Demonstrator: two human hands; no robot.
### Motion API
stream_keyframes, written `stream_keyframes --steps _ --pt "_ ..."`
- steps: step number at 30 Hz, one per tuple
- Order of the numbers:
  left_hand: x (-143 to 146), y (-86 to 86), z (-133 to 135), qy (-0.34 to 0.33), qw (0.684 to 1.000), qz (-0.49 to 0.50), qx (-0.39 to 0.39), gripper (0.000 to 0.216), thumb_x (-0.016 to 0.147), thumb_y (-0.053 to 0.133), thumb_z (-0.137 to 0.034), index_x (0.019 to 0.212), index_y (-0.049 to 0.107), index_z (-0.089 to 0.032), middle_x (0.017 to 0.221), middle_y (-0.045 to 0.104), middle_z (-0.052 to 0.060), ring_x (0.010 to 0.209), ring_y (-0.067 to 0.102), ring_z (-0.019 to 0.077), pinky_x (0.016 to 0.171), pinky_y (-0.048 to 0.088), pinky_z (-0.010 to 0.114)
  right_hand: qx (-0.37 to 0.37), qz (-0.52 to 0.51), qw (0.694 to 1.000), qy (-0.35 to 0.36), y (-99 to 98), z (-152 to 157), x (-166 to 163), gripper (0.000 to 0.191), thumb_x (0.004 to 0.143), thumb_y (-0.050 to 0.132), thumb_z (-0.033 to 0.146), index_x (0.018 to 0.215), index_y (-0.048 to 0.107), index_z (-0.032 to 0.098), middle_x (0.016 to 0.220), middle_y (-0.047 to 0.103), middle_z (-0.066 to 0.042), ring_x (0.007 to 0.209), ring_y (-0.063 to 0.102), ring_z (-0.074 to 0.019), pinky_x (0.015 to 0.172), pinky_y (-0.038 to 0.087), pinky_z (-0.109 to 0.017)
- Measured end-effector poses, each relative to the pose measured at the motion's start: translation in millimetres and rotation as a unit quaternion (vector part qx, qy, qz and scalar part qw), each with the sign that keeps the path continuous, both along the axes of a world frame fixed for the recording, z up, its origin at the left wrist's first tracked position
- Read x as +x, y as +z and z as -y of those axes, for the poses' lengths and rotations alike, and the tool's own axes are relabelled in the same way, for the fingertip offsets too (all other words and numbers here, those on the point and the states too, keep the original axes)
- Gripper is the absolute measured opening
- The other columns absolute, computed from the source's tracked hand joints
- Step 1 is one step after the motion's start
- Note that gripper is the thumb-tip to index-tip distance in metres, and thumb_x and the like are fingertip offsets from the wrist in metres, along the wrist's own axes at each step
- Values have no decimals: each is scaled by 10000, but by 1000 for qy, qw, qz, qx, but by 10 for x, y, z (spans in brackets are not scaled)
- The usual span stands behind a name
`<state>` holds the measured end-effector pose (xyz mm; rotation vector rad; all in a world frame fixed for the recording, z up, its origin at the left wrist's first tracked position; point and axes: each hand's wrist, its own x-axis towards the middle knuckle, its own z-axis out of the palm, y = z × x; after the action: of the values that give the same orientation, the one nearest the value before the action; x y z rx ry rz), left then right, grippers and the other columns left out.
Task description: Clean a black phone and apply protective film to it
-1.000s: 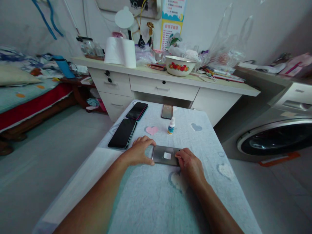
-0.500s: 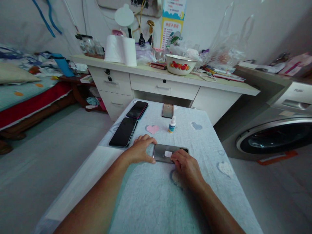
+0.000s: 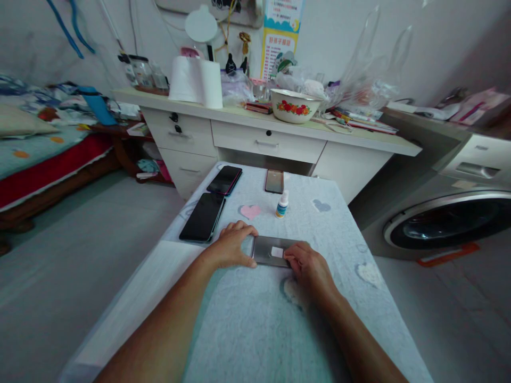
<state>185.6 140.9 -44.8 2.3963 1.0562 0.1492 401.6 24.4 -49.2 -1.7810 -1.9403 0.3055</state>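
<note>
A grey phone [image 3: 270, 251] lies flat on the pale blue cloth of the low table [image 3: 247, 330], with a small white square [image 3: 277, 252] on its screen. My left hand [image 3: 231, 246] curls around the phone's left end and grips it. My right hand [image 3: 309, 267] covers the phone's right end, fingers bent and pressed down beside the white square. Whether those fingers pinch anything is hidden.
Two black phones [image 3: 203, 217] [image 3: 224, 180] lie at the table's left, another phone [image 3: 274, 181] at the far edge, and a small white bottle [image 3: 281, 205] stands behind the grey phone. Beyond are a cluttered desk [image 3: 263, 139], a washing machine [image 3: 451, 213] at right, a bed [image 3: 35, 159] at left.
My right hand slid left along the phone toward the white square, then drew back a little to the right. The left hand has kept its grip on the left end.
</note>
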Motion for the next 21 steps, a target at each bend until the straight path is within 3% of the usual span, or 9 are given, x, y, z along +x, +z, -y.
stream_keyframes --steps 6,21 --pt "-10 -9 -9 -1 1000 2 0 681 501 771 -456 1108 500 -311 1117 473 6 1110 422 266 919 345 341 -12 -12 999 41 -16 19 -24 203 813 474 82 865 641 185 895 608 -38 781 571 -134 701 432 -236" --pt "-23 -42 -16 -1 1000 14 4 675 491 774 -451 1098 506 -322 1120 474 10 1105 427 277 920 347 359 -29 44 998 21 58 -2 -33 185 863 459 141 880 637 190 897 610 -43 802 566 -138 710 423 -236"
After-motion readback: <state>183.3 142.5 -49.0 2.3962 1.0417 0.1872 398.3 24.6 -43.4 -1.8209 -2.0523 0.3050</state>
